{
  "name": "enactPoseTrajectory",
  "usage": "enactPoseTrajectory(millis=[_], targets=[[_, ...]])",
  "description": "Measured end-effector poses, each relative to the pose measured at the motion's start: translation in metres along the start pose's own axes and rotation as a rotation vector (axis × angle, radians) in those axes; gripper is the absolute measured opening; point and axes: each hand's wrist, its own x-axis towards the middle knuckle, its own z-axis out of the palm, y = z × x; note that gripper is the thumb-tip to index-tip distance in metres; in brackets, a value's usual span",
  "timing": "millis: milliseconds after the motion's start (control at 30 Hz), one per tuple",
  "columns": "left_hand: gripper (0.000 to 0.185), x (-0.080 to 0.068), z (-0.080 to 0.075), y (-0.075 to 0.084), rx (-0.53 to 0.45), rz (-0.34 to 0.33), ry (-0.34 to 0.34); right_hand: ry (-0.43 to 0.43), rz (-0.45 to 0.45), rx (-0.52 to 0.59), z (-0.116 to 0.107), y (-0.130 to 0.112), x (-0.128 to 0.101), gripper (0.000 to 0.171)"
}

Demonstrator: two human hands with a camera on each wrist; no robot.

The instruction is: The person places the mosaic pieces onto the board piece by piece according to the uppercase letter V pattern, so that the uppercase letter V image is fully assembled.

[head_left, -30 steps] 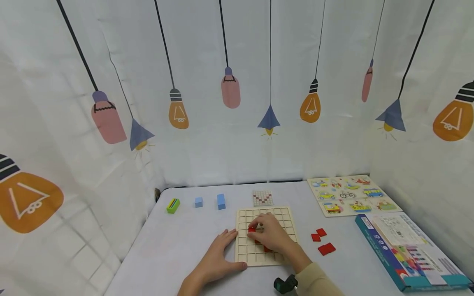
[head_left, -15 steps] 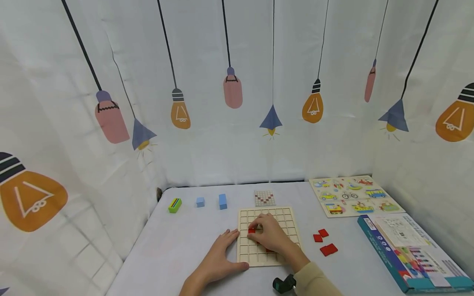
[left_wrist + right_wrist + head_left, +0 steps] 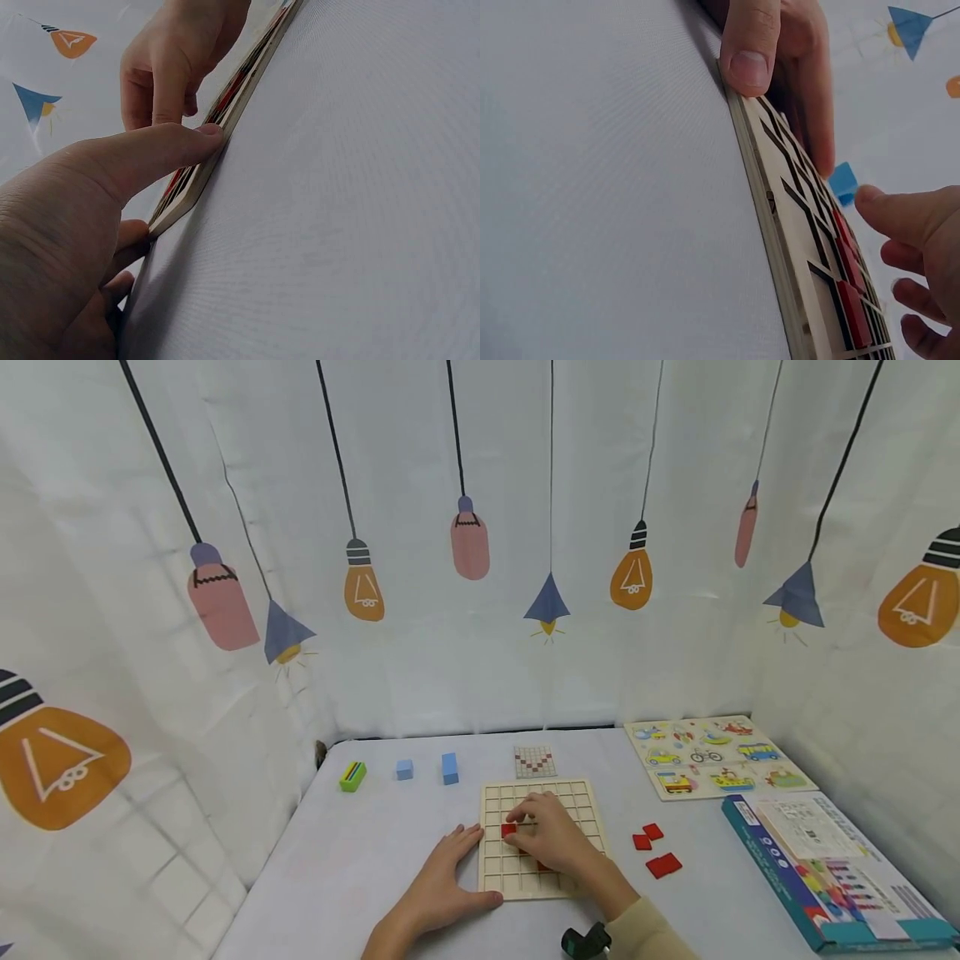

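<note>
A square wooden grid board [image 3: 497, 870] lies on the white table. My left hand [image 3: 438, 885] steadies its near left corner, fingers at the left edge and thumb on the front rim; in the left wrist view that thumb [image 3: 176, 146] is nearly straight. Over the middle of the board, my right hand [image 3: 558, 837] has its fingertips close to a red square tile [image 3: 507, 830] in the grid. The right wrist view shows the right thumb [image 3: 889, 210] apart from the fingers, with nothing between them. More red tiles [image 3: 855, 311] sit in cells, partly hidden by the hand in the head view.
Several loose red tiles [image 3: 663, 865] lie right of the board. Behind it is a small pattern card [image 3: 535, 762]. Blue blocks [image 3: 449, 768] and a green striped block [image 3: 352, 777] stand back left. A picture puzzle board [image 3: 712, 756] and a flat box [image 3: 832, 868] occupy the right side.
The right fingers have eased slightly right, off the red tile, which stays in the grid and shows more. My left hand has kept its place on the board.
</note>
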Motion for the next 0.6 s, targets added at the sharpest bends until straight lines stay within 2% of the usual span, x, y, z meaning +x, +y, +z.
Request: enactPoseTrajectory(millis=[33,133,233,300,600], targets=[[0.111,0.000,0.000,0.000,0.001,0.000,-0.001,0.010,-0.044,0.007,0.000,0.004,-0.001,0.024],[0.110,0.000,0.000,0.000,0.004,0.000,0.001,0.001,-0.062,0.022,-0.005,0.003,-0.006,0.026],[0.110,0.000,0.001,-0.001,0.001,-0.005,0.004,-0.033,-0.020,0.043,-0.011,0.001,-0.010,0.026],[0.110,-0.001,0.001,-0.001,-0.002,-0.005,0.006,-0.065,0.047,0.051,-0.015,-0.004,-0.013,0.024],[0.110,-0.001,0.002,0.000,-0.006,-0.027,0.001,-0.113,0.070,0.067,-0.029,0.008,-0.027,0.022]])
